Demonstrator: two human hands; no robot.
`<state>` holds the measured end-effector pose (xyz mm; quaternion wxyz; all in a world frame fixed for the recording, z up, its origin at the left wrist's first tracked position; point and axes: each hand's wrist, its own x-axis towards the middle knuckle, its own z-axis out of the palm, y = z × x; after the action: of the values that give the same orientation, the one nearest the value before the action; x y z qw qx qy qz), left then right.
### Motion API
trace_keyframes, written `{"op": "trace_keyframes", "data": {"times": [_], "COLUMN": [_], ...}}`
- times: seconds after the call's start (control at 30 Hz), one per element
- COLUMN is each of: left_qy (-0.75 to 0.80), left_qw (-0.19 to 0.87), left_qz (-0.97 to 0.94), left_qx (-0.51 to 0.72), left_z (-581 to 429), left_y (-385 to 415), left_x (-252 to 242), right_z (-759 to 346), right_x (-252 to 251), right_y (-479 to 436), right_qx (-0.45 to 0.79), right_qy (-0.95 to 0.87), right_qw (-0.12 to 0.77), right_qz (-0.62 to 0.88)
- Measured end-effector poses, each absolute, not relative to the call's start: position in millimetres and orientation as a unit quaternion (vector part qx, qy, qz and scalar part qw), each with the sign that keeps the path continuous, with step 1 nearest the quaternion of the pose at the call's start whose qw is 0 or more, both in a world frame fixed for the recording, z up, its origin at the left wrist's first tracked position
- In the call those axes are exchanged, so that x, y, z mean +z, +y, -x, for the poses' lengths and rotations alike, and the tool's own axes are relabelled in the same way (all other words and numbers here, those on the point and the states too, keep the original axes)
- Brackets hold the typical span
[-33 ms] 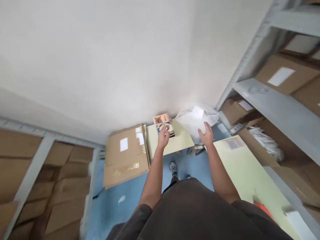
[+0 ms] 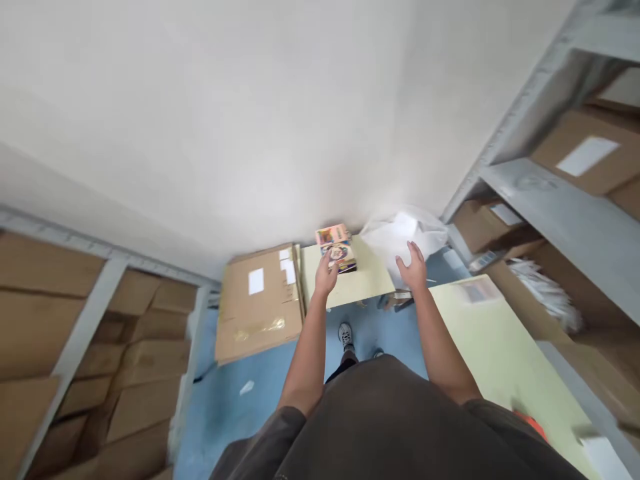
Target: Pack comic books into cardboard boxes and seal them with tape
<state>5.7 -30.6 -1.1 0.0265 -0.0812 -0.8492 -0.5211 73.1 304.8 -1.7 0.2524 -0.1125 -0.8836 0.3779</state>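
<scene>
Left hand (image 2: 326,277): my fingers loosely apart, cardboard box (image 2: 260,303) at its 9 o'clock, tips touching colourful book stack (image 2: 338,248) at 1 o'clock | stack lies on small pale table (image 2: 365,281) | right hand (image 2: 413,270): my fingers spread, flat on white plastic bag (image 2: 400,232) at 12 o'clock.

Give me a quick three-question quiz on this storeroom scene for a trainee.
1. Which hand is on the white bag?
2. True or false: the cardboard box lies right of the small table.
3. The left hand is at: A the bag; B the colourful books; C the box.
Key: 1 the right hand; 2 false, it lies left of it; 3 B.
</scene>
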Motion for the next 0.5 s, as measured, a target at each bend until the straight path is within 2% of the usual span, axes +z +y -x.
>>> {"op": "trace_keyframes", "data": {"times": [0.27, 0.5], "left_qy": [-0.827, -0.83], "left_qw": [0.095, 0.058], "left_qz": [-0.143, -0.211], "left_qx": [-0.536, -0.514], "left_z": [-49, -63], "left_y": [-248, -405], "left_x": [-22, -68], "right_z": [-7, 5], "right_x": [14, -25], "right_y": [81, -81], "right_qx": [0.371, 0.34], "right_qy": [-0.912, -0.929], "right_qw": [0.156, 0.105], "right_qz": [-0.08, -0.107]}}
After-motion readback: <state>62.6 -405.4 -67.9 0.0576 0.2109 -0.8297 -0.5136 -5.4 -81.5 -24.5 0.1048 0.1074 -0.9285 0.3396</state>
